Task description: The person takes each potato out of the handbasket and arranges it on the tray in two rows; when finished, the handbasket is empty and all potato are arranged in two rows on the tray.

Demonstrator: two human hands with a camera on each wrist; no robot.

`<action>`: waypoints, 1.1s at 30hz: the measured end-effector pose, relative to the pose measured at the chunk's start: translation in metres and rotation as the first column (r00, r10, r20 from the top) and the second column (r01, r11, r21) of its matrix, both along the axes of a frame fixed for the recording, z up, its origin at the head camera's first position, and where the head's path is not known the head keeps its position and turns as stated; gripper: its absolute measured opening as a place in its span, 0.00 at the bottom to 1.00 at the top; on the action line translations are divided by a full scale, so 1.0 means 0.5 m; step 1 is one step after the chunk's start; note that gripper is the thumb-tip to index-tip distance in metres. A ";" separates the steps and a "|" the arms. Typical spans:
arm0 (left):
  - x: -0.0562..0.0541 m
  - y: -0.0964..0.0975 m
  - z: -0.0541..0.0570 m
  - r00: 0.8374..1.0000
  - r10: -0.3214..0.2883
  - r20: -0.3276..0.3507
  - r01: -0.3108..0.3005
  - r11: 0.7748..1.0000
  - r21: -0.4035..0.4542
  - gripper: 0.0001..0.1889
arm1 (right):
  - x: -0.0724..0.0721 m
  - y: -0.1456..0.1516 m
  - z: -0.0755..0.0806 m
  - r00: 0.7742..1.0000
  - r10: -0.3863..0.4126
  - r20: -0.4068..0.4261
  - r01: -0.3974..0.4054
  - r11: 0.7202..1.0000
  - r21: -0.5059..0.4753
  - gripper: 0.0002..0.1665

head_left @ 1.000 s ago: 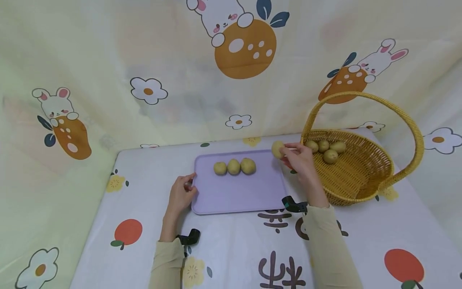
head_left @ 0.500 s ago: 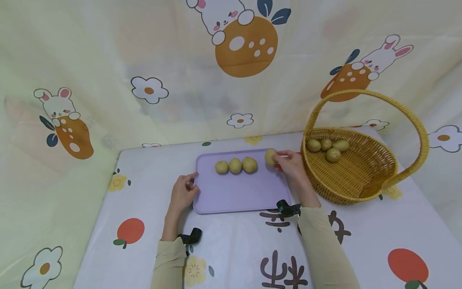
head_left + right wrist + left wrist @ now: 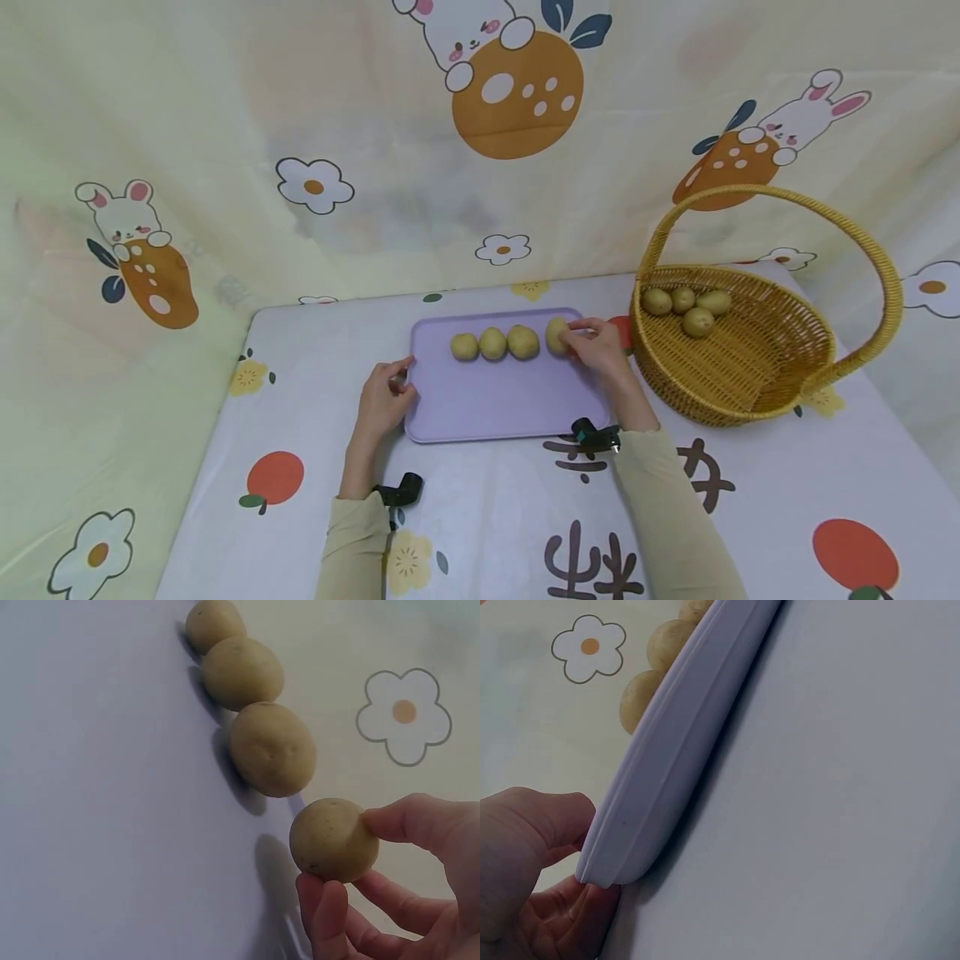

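Between thumb and fingertips, my right hand pinches a round yellow potato over the far right part of a lilac tray. In the right wrist view this potato has its shadow falling on the tray beside it. Three more potatoes lie in a row along the tray's far side, just left of the held one. At the tray's left edge my left hand grips the rim. The left wrist view has its thumb against the rim and other fingers under the corner.
A yellow wicker basket with a tall arched handle stands right of the tray, several potatoes gathered at its far left. A printed cloth covers the table, and a curtain with rabbits and flowers hangs behind it.
My right hand has carried the potato left, from beside the basket to over the tray near the row. The left hand has stayed at the tray's edge. The view has shifted slightly.
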State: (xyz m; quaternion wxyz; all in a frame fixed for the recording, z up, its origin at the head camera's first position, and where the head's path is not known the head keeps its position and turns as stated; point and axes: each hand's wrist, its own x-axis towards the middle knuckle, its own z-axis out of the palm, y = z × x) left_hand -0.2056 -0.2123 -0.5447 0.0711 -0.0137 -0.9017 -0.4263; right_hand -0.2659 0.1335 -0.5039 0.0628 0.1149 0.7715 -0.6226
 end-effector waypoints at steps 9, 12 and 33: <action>0.002 0.002 0.004 1.000 0.001 -0.012 -0.001 1.000 -0.010 0.26 | -0.002 0.000 -0.009 0.994 0.088 -0.059 -0.077 0.985 0.157 0.22; 0.003 0.003 0.003 1.000 0.006 -0.009 -0.006 1.000 -0.017 0.26 | -0.001 -0.002 -0.009 0.992 0.100 -0.071 -0.087 0.982 0.167 0.21; 0.008 0.001 0.003 1.000 0.002 -0.011 -0.002 1.000 -0.013 0.26 | 0.003 0.007 0.015 0.989 0.145 -0.033 -0.135 0.968 0.212 0.21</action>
